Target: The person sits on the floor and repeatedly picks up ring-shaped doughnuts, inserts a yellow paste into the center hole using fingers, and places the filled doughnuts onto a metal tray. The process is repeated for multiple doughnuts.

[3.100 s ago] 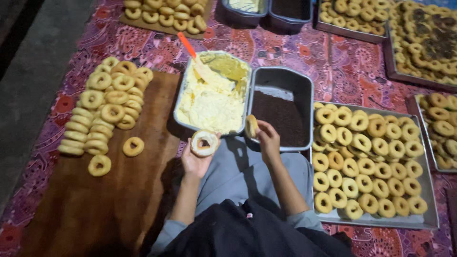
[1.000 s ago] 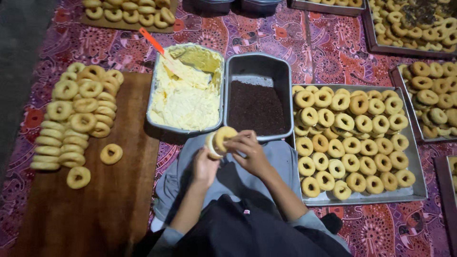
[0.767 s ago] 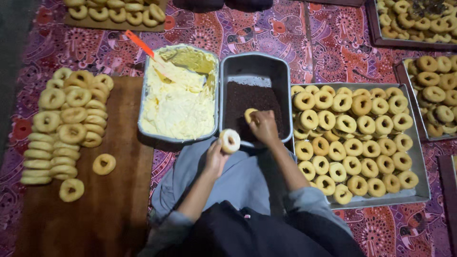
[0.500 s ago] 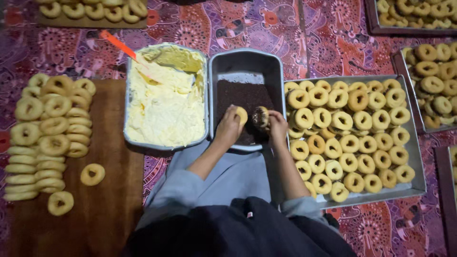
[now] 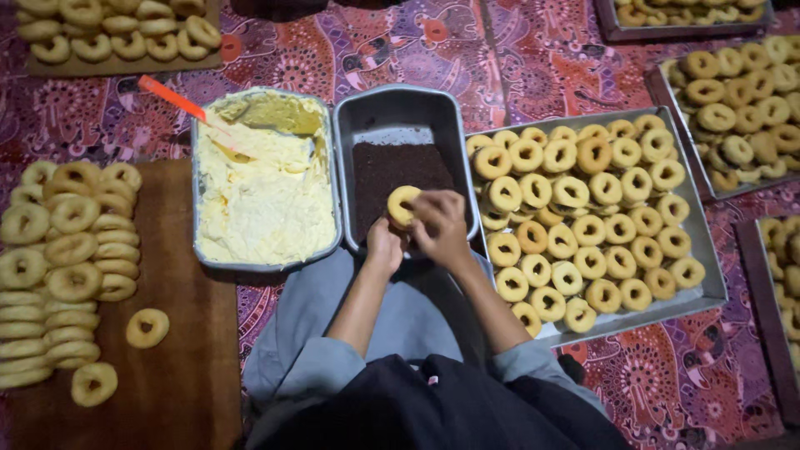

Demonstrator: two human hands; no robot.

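Note:
Both my hands meet over the near end of a grey metal pan [image 5: 358, 133] that holds dark chocolate sprinkles [image 5: 392, 171]. My left hand [image 5: 383, 247] props a golden ring doughnut [image 5: 401, 205] on its edge above the sprinkles. My right hand [image 5: 439, 227] grips the same doughnut from the right side. To the left stands a metal pan of pale yellow cream [image 5: 262, 196] with an orange-handled spatula [image 5: 179, 102] stuck in it.
A wooden board [image 5: 179, 358] on the left carries stacked plain doughnuts [image 5: 62, 267] and two loose ones. A metal tray [image 5: 704, 279] on the right holds several rows of doughnuts. More trays of doughnuts lie at the back and far right on a patterned red cloth [image 5: 533, 62].
My hands carried the doughnut from over my lap forward to the sprinkle pan. They now hold it together at the pan's near end. The camera view shifted.

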